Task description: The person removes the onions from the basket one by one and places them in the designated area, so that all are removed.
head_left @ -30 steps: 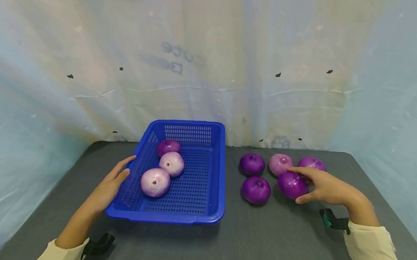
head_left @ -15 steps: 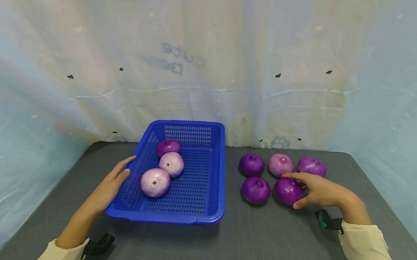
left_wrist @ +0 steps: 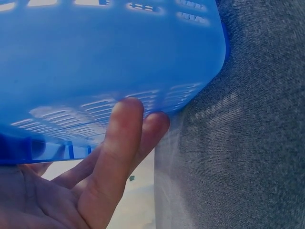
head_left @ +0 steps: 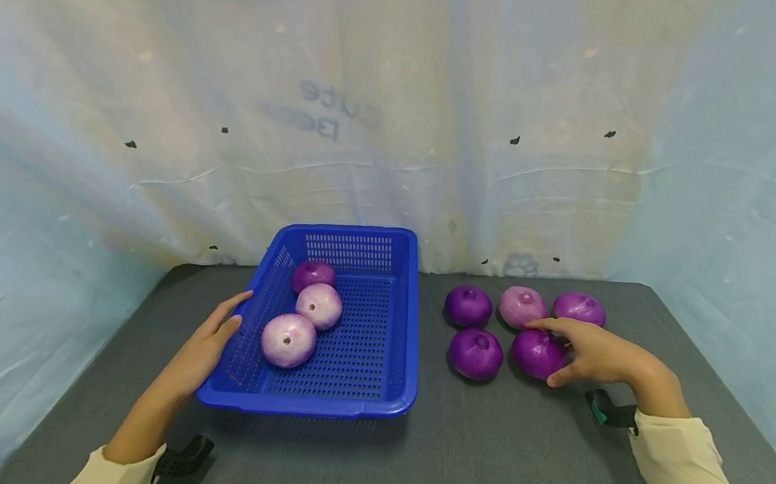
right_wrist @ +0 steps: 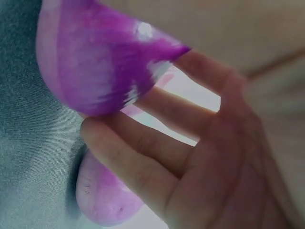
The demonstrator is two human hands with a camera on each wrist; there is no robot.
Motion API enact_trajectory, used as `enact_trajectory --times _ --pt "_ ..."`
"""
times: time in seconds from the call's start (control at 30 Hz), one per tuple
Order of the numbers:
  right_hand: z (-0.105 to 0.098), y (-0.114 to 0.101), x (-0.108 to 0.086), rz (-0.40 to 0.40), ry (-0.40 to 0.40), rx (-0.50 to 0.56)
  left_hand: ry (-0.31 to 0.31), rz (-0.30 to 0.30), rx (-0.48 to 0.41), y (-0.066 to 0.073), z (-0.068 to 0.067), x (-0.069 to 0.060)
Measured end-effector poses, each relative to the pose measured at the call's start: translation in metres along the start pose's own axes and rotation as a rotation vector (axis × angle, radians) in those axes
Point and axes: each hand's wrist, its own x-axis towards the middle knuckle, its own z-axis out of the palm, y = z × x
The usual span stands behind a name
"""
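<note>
A purple onion (head_left: 539, 353) sits on the table under my right hand (head_left: 594, 355), which grips it between thumb and fingers. The right wrist view shows the fingers (right_wrist: 128, 152) curved along the side of that onion (right_wrist: 90, 57), with a second onion (right_wrist: 105, 191) beyond them. On the left, my left hand (head_left: 198, 349) lies along the left rim of a blue plastic basket (head_left: 418, 335). Its extended fingers (left_wrist: 119, 138) touch the basket's outer wall (left_wrist: 114, 52) in the left wrist view. Inside the basket lie one purple onion (head_left: 313, 275) and two pale onions (head_left: 319, 306).
Several more onions stand right of the basket: two dark purple ones (head_left: 476, 353) in a column, a pinkish one (head_left: 523, 307) and a purple one (head_left: 580, 308) behind my right hand. A pale patterned curtain (head_left: 396, 136) hangs behind the dark grey table (head_left: 453, 460).
My right hand has shifted slightly left and towards me with the onion, which moved away from the pinkish one, then stayed put. The left hand and basket have not moved.
</note>
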Motion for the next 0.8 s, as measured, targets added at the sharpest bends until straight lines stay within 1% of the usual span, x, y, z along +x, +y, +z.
enact_trajectory --times 0.17,0.33,0.53,0.8 --pt "-0.0003 0.0001 -0.0006 0.005 -0.002 -0.002 -0.003 0.004 -0.006 -0.0001 -0.0003 -0.0001" --pt "-0.0025 0.0014 -0.0024 -0.015 -0.008 0.040 -0.010 0.004 -0.021 0.0009 -0.0002 -0.0006" --pt "-0.0057 0.0033 -0.0048 -0.032 -0.014 0.084 -0.006 0.005 -0.011 0.0014 0.0004 -0.0009" --pt "-0.0044 0.0035 -0.0036 -0.038 0.002 0.055 -0.009 0.008 -0.002 0.0008 0.0009 -0.0013"
